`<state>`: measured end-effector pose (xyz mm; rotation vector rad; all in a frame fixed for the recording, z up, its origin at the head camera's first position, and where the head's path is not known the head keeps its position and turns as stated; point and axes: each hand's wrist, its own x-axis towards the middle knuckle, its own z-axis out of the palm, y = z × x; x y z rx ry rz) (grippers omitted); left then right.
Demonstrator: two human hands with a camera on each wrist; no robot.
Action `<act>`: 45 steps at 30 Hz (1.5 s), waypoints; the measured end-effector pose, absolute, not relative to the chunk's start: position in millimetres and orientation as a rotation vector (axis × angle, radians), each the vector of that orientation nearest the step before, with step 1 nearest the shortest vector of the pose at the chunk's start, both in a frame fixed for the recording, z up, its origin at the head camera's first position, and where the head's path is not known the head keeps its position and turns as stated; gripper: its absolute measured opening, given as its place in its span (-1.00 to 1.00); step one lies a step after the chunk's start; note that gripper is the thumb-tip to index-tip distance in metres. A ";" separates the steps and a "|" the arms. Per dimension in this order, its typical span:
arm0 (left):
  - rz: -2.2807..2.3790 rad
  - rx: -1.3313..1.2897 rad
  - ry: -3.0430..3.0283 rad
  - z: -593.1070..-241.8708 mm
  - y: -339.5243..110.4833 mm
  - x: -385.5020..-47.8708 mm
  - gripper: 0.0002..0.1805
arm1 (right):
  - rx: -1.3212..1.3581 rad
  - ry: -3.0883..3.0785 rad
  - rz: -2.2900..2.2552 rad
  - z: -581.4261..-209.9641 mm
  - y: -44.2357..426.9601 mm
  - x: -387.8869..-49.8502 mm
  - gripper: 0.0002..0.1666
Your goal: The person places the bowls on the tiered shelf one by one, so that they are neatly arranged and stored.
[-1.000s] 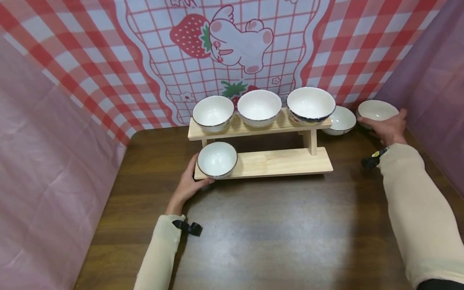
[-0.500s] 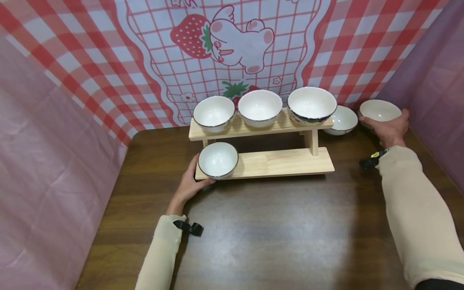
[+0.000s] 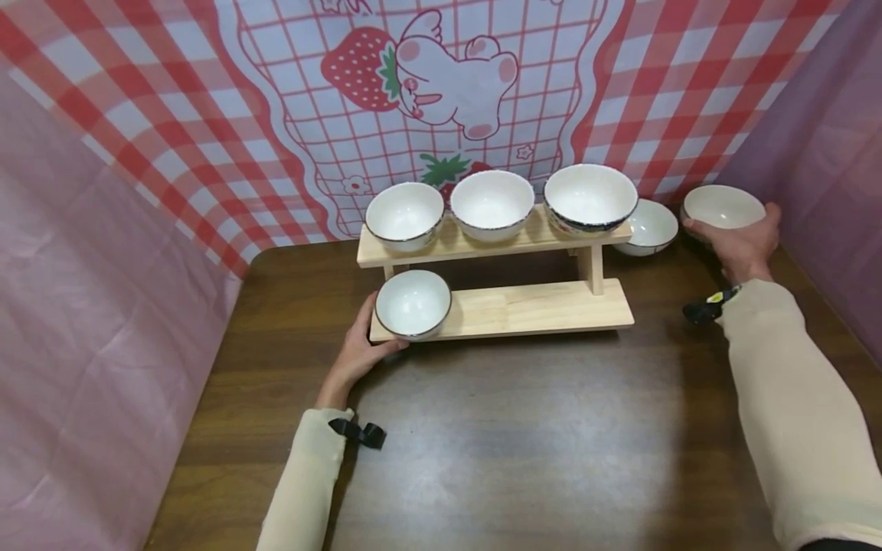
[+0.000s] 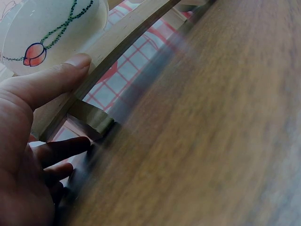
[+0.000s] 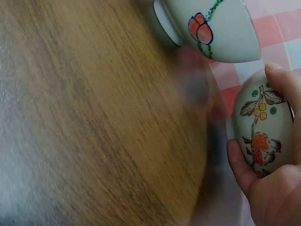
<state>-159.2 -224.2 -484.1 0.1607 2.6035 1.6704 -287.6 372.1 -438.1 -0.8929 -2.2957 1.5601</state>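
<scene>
My left hand holds a white bowl by its left side, at the left end of the lower board of a wooden two-tier stand. In the left wrist view, the thumb lies against the bowl near the board's edge, and several fingers hang curled below the board. At the back right my right hand grips another bowl, thumb on the near side. The right wrist view shows fruit and leaves painted on this bowl. Its contact with the table cannot be told.
Three bowls stand on the upper board: left, middle and a larger dark-rimmed one. Another bowl sits on the wooden table between stand and right hand. A checked cloth hangs behind; pink curtains flank both sides.
The bowl in my right hand has shifted slightly up and to the right in the head view. My left hand and the other bowls have stayed in place.
</scene>
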 end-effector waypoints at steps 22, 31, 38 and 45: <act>1.667 0.164 2.562 -456.8 -215.7 -150.8 0.09 | -0.819 -2.253 1.503 -433.8 386.3 -255.4 0.27; 1.672 0.161 2.557 -445.9 -212.7 -144.3 0.07 | -0.869 -2.308 1.466 -424.1 385.3 -235.7 0.28; 1.677 0.152 2.558 -448.3 -213.8 -145.4 0.09 | -0.818 -2.307 1.465 -419.4 375.9 -222.8 0.28; 1.662 0.154 2.609 -484.3 -224.8 -160.3 0.12 | -0.756 -2.352 1.469 -412.6 365.9 -210.4 0.27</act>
